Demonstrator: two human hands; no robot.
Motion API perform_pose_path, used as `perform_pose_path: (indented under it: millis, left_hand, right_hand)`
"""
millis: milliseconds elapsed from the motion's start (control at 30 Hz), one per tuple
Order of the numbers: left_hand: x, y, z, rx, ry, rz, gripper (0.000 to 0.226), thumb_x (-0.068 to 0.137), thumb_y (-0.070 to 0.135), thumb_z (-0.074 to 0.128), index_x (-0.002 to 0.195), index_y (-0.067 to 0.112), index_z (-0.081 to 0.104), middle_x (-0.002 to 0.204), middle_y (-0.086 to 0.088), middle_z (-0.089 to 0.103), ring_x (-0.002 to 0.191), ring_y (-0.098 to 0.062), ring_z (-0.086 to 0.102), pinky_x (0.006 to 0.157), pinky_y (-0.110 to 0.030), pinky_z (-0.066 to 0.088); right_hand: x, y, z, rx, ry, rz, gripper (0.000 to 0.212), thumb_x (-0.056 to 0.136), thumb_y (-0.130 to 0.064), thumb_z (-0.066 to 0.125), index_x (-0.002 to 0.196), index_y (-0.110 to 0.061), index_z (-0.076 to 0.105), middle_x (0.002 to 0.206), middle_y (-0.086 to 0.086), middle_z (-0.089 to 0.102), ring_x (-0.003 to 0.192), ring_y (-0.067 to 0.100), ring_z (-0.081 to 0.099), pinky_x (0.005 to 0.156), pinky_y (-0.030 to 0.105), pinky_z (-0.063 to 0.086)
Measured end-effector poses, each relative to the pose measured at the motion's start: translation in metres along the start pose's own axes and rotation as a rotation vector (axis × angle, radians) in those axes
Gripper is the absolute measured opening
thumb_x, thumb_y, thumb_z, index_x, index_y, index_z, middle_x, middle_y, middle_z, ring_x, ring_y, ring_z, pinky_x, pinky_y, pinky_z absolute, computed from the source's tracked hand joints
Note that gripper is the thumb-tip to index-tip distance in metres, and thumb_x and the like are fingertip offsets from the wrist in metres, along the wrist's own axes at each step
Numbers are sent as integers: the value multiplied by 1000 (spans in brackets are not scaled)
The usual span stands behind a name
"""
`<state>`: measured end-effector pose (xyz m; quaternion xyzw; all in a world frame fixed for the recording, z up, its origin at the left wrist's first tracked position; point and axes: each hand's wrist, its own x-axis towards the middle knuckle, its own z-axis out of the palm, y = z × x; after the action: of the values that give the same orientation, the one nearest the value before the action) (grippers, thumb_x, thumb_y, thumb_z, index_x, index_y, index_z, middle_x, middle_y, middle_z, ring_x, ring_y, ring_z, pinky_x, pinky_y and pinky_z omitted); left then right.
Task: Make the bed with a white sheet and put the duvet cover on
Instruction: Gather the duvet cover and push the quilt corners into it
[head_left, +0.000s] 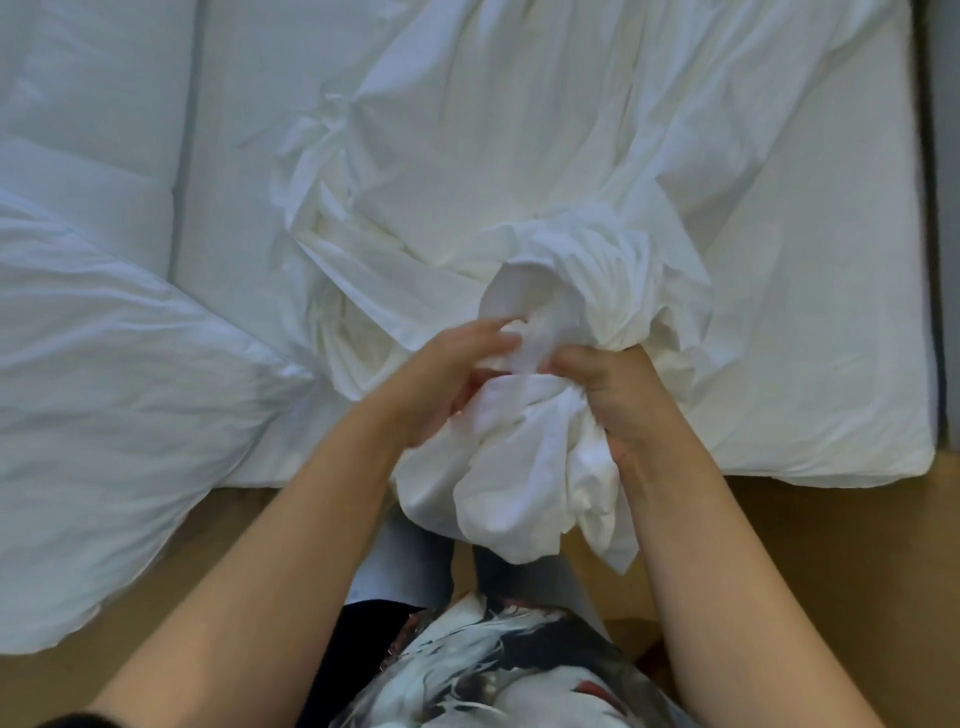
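A crumpled white cloth (519, 156), the sheet or the duvet cover, lies spread over the white mattress (831, 364). Its near end is gathered into a bunch that hangs over the bed's front edge. My right hand (613, 395) grips that bunch from the right, fingers curled into the folds. My left hand (441, 379) comes in from the left and its fingertips pinch a fold at the top of the bunch. A thick white duvet (104, 389) lies at the left, draped over the bed's edge down to the floor.
A second white mattress or pad (93, 104) sits at the far left, split from the first by a seam. The wooden floor (779, 519) runs along the bed's near edge. A grey wall or frame (943, 208) borders the right side.
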<state>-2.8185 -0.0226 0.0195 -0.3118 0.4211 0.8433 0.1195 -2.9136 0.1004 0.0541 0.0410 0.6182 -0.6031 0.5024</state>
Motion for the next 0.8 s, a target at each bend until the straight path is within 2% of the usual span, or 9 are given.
perform_pose_path:
  millis: [133,200,267,367,467,567,633,700,800]
  left_hand:
    - [-14,-36,8,61,188,96,19,83,26,60,97,33,70,99,4,72,94,-16,68,83,-32,54]
    - [-14,-39,9,111,227,112,25,88,21,57,104,38,67,102,8,71,97,-13,67,87,-36,53]
    - [-15,-41,12,196,244,94,22,90,26,57,105,40,66,98,12,71,92,-7,67,83,-29,52]
    - [-25,-45,16,341,241,44,15,91,32,55,89,32,70,87,6,72,84,-8,67,74,-23,53]
    - [-32,-43,3,463,249,4,22,93,24,52,93,9,68,94,-14,69,90,-26,65,86,-43,50]
    - [-36,-28,-25,536,306,15,21,91,19,52,95,14,71,95,-3,71,87,-11,64,82,-31,53]
    - [-40,-17,-46,565,417,45,25,89,14,52,103,23,71,100,10,69,91,0,60,75,-15,46]
    - [-45,-11,-72,626,560,81,29,89,12,51,110,21,69,107,10,67,97,-3,58,81,-15,41]
    - [-62,-11,-121,715,867,129,29,89,15,52,114,17,66,116,3,65,106,-11,57,88,-20,38]
  right_hand:
    - [-1,5,18,-78,137,15,18,67,7,61,82,-1,66,67,11,66,64,27,68,56,33,54]
    - [2,9,21,-120,212,38,20,73,10,58,89,1,65,75,17,68,71,31,68,62,38,56]
    - [3,10,22,-167,239,64,24,73,8,59,96,2,65,88,23,68,81,36,68,73,46,57]
    - [4,10,25,-300,205,51,25,72,9,61,91,-7,65,81,13,68,74,24,69,64,35,58]
    - [9,11,42,-460,173,21,25,70,12,59,90,-2,63,77,11,64,69,22,65,57,30,53]
    - [23,11,66,-565,191,-4,19,69,10,57,81,-4,60,73,10,60,73,29,63,59,32,50]
    - [33,9,86,-571,168,-16,19,70,10,57,85,0,60,76,13,60,78,37,64,61,39,53]
    - [41,9,105,-567,104,-32,21,70,10,57,85,-5,61,80,12,62,80,35,65,65,44,55]
    - [47,18,135,-583,-5,-41,32,71,7,61,82,-22,57,83,3,64,76,19,64,66,35,55]
